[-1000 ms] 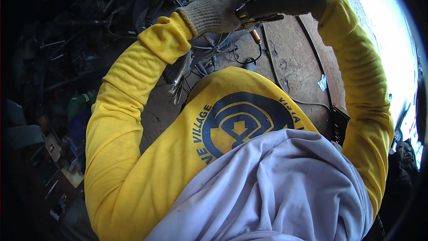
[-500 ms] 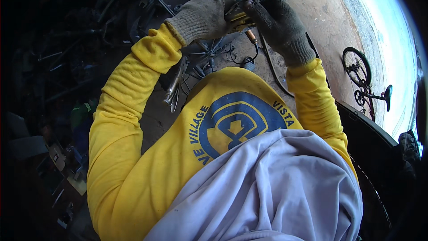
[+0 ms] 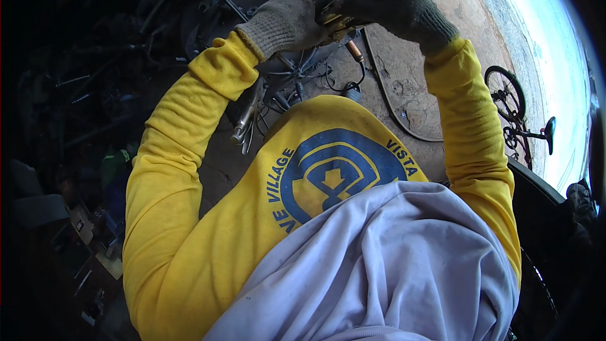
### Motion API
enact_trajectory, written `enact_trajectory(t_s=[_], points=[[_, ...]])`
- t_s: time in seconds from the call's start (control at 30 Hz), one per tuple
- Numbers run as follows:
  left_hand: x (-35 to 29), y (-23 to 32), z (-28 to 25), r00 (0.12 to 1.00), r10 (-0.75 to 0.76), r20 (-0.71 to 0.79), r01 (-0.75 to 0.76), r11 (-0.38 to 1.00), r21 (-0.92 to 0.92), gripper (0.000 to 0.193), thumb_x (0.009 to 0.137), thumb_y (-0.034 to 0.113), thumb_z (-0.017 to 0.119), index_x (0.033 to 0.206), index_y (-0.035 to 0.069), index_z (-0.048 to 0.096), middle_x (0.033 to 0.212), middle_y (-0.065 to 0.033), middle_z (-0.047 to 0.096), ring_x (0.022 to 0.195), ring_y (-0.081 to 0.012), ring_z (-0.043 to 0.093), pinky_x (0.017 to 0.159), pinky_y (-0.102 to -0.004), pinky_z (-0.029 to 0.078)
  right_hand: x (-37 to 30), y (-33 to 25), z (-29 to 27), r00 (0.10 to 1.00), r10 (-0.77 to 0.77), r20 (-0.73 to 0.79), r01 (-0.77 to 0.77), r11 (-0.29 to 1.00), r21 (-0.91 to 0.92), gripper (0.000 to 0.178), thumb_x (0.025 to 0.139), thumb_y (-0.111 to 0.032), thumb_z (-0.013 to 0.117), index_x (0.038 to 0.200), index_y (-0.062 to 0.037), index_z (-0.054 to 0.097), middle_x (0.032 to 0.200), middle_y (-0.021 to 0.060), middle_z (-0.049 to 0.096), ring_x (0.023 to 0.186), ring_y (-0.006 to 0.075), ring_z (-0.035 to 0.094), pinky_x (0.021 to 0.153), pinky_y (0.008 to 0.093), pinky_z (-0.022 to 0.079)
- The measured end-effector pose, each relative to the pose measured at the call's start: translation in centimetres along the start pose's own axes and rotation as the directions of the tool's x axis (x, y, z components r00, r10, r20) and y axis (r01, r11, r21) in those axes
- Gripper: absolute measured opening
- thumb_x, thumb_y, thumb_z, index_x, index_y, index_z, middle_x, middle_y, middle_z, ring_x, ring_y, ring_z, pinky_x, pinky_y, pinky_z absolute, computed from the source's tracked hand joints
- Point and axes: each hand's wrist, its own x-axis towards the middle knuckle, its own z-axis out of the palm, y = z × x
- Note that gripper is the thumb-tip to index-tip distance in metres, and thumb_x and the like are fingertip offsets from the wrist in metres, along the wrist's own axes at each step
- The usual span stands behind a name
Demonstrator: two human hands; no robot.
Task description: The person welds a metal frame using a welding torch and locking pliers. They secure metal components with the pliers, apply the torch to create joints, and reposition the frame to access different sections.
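Observation:
My left hand (image 3: 291,22), in a grey-brown knit glove, is closed around a brass-coloured metal piece (image 3: 341,26). Its fingers are mostly hidden behind the piece and the glove. My right hand (image 3: 399,7), in a darker glove, reaches over from the right. Its thumb and bent fingers close on the upper side of the same piece, covering much of it. Just under the piece a copper-coloured cylinder (image 3: 355,50) points down, with a thin black cable at its lower end. Whether the cylinder is joined to the piece, I cannot tell.
Dark metal rods and wheel-like parts (image 3: 293,69) crowd the far left. Several slim metal pieces (image 3: 247,120) hang near my left forearm. A dark hose (image 3: 396,115) curves across the brown floor (image 3: 413,82). At the right stands a bicycle (image 3: 506,96).
My right hand has turned and its wrist has swung outward to the right, with the forearm following. The hand now lies over the piece. My left hand has barely moved.

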Motion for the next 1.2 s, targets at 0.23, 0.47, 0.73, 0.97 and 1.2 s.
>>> enact_trajectory(t_s=[0.23,0.47,0.73,0.97,1.2], points=[[0.0,-0.1,-0.1,1.0,0.003,0.01,-0.003,0.998,-0.056,0.059,0.086,0.041,0.076,0.135,0.013,0.059,0.119,-0.0155,0.072,0.109,-0.0308,0.071,0.099,-0.0422,0.057,0.2,0.3,1.4,0.986,0.114,0.124,-0.118,0.993,0.02,0.074,0.089,-0.048,0.077,0.138,0.0052,0.058,0.126,0.0248,0.068,0.116,0.0355,0.069,0.104,0.0401,0.054],[-0.3,0.3,-0.4,1.0,0.001,0.017,-0.001,0.999,-0.033,0.061,0.085,0.041,0.077,0.136,0.012,0.058,0.121,-0.0158,0.071,0.111,-0.0312,0.071,0.1,-0.0423,0.056,-0.4,0.8,2.8,0.989,0.102,-0.105,-0.09,0.99,0.107,0.065,0.087,-0.054,0.074,0.126,-0.001,0.07,0.12,0.0214,0.071,0.107,0.0334,0.071,0.096,0.0392,0.057],[-0.9,-2.5,-0.4,0.926,0.37,-0.078,-0.364,0.814,-0.453,0.05,0.097,0.031,0.071,0.139,0.007,0.056,0.123,-0.0151,0.071,0.113,-0.0234,0.069,0.102,-0.0386,0.054,0.7,0.1,2.3,0.987,0.157,-0.036,-0.154,0.984,0.086,0.065,0.088,-0.055,0.073,0.123,-0.0004,0.071,0.119,0.0209,0.072,0.106,0.031,0.072,0.094,0.0386,0.057],[-0.9,-2.4,-0.8,0.944,0.33,-0.001,-0.297,0.849,-0.436,0.049,0.098,0.03,0.07,0.139,0.007,0.057,0.124,-0.0124,0.071,0.114,-0.0213,0.068,0.102,-0.0369,0.053,0.3,1.5,3.0,0.993,0.113,-0.038,-0.104,0.976,0.19,0.065,0.087,-0.052,0.076,0.122,0.0016,0.07,0.117,0.0212,0.072,0.103,0.0335,0.072,0.093,0.0397,0.058],[-0.7,-2.5,-0.9,0.933,0.36,0.003,-0.306,0.8,-0.516,0.051,0.097,0.03,0.072,0.14,0.008,0.057,0.123,-0.0124,0.071,0.113,-0.0211,0.068,0.101,-0.0373,0.053,0.1,0.7,3.0,0.986,0.169,-0.002,-0.165,0.968,0.187,0.047,0.094,-0.033,0.077,0.122,0.0035,0.065,0.108,0.0136,0.072,0.101,0.0206,0.068,0.09,0.0327,0.055]])
